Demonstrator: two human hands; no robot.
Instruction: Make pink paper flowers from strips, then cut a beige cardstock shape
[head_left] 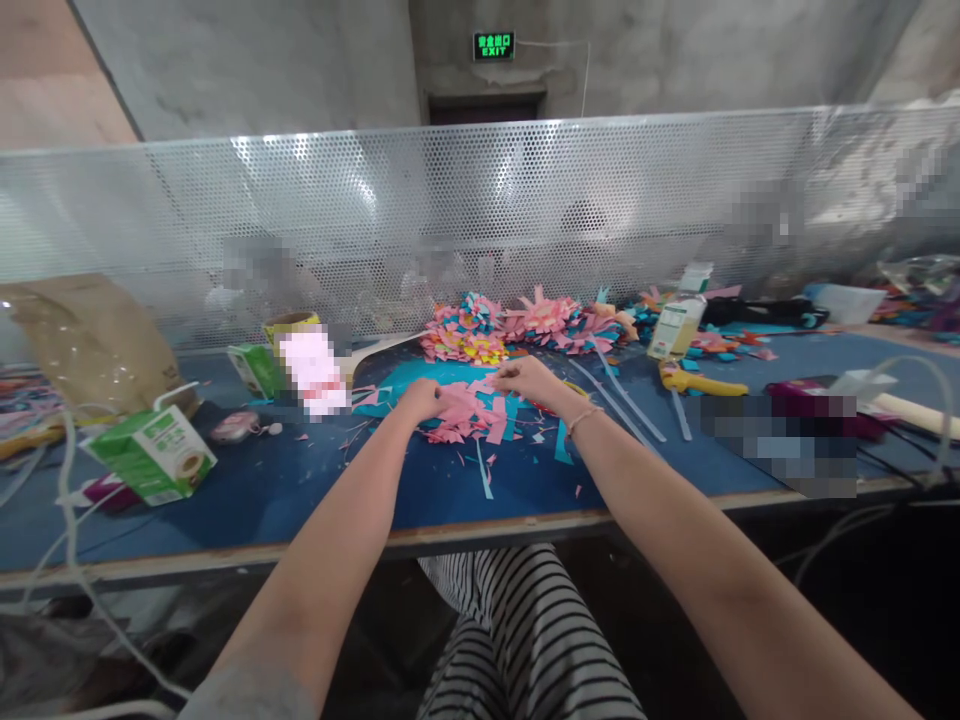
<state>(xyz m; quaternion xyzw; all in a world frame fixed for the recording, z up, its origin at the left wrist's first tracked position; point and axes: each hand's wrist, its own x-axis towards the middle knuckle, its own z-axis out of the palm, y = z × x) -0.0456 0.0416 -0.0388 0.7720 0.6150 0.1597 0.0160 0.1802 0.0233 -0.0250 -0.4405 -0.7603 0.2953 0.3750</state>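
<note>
My left hand point(424, 398) is closed, its fingertips pinching the left edge of a bunch of pink fringed paper point(465, 410). Across from it, my right hand point(529, 380) is pinched with thumb and fingers together just above the bunch's upper right side. What sits between those fingertips is too small to make out. Under and behind the pink paper lies a bright blue sheet point(401, 385). A narrow pale blue strip point(484, 470) and small paper scraps are scattered in front on the dark blue tabletop point(442, 500).
Fluffy pink paper clusters point(547, 320) sit behind my hands. Clear glue sticks point(630, 395), a yellow-handled tool point(705, 383) and a bottle point(679, 325) are to the right. A lit phone point(311, 368), green cartons point(161, 455) and a brown paper bag point(97, 330) stand left. A perforated metal screen point(480, 200) borders the back.
</note>
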